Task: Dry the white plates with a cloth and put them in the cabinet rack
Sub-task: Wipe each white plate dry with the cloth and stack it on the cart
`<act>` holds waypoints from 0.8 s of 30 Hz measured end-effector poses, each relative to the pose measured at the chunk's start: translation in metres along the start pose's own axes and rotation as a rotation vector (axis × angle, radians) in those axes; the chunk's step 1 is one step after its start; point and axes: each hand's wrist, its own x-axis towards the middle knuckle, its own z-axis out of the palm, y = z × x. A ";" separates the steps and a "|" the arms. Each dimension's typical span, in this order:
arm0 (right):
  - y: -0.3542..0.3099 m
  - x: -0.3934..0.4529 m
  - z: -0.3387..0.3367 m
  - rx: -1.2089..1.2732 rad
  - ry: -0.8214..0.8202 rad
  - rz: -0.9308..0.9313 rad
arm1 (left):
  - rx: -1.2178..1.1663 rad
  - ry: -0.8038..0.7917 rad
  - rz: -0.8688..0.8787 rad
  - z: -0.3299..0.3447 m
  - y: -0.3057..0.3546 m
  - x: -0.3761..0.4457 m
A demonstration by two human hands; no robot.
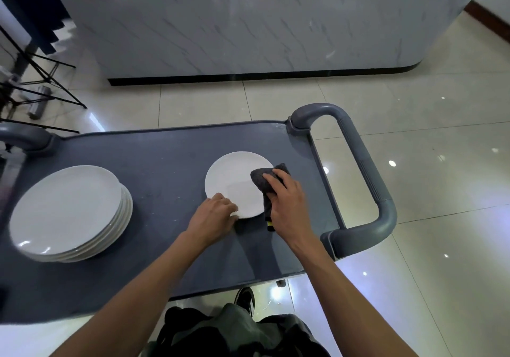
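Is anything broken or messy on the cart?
Nothing looks broken or spilled. The stack of plates is a bit uneven, each plate shifted sideways, but it sits flat on the cart. The single plate looks whole under the cloth.

A dark grey cart (165, 163) with a looped handle (367, 174) at its right edge stands on glossy pale floor tiles (414, 102). Beyond its far edge rises a grey marbled counter (248, 19); black stand legs (41, 86) show far left
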 end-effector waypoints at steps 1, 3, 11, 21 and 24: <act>-0.005 0.003 0.003 0.003 -0.001 -0.012 | -0.001 0.027 -0.023 -0.004 -0.004 -0.004; -0.018 0.010 0.010 0.010 0.001 -0.044 | -0.001 0.070 -0.066 -0.013 -0.013 -0.012; -0.100 0.032 0.041 0.062 -0.067 -0.164 | -0.015 0.252 -0.207 -0.070 -0.062 -0.058; -0.219 0.042 0.097 0.135 -0.208 -0.339 | -0.096 0.534 -0.575 -0.127 -0.162 -0.154; -0.251 0.041 0.115 0.168 -0.249 -0.390 | -0.136 0.580 -0.700 -0.130 -0.195 -0.184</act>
